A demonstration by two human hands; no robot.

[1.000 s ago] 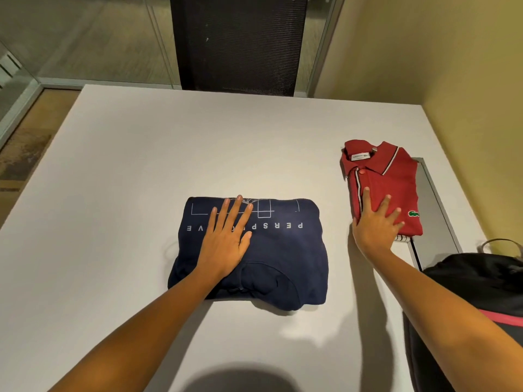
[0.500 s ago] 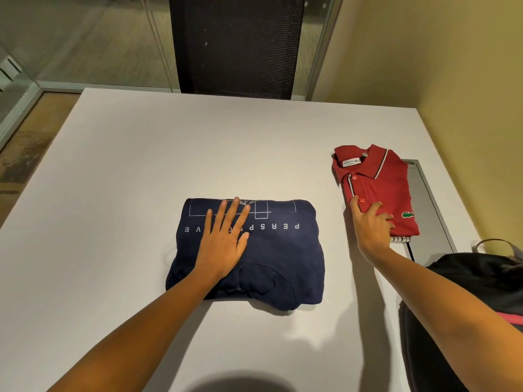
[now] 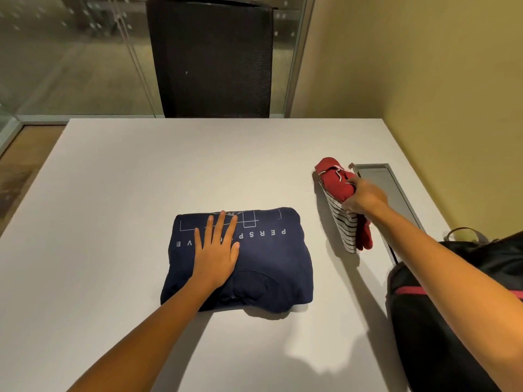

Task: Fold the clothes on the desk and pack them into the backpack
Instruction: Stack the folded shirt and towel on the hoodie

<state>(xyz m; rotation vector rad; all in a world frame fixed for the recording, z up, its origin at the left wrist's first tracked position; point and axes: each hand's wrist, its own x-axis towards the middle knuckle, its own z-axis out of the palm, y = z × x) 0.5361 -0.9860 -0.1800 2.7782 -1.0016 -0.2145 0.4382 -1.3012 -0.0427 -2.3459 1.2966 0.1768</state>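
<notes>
While the right hand (image 3: 365, 199) gripped the folded red polo shirt (image 3: 336, 188) and the striped piece of clothing (image 3: 343, 227) under it, both were tipped up on edge over the white desk (image 3: 113, 193). The left hand (image 3: 216, 256) lay flat, fingers straight, on the folded navy sweatshirt (image 3: 268, 256). The black backpack (image 3: 424, 321) sat near, on the right. Squeezing both pieces tight would likely keep the folds from slipping.

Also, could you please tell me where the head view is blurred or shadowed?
In the head view, the right hand and the red polo it grips are smeared by motion; the left hand, flat on the navy sweatshirt, is sharp; both arms throw soft shadows across the white desk.
</notes>
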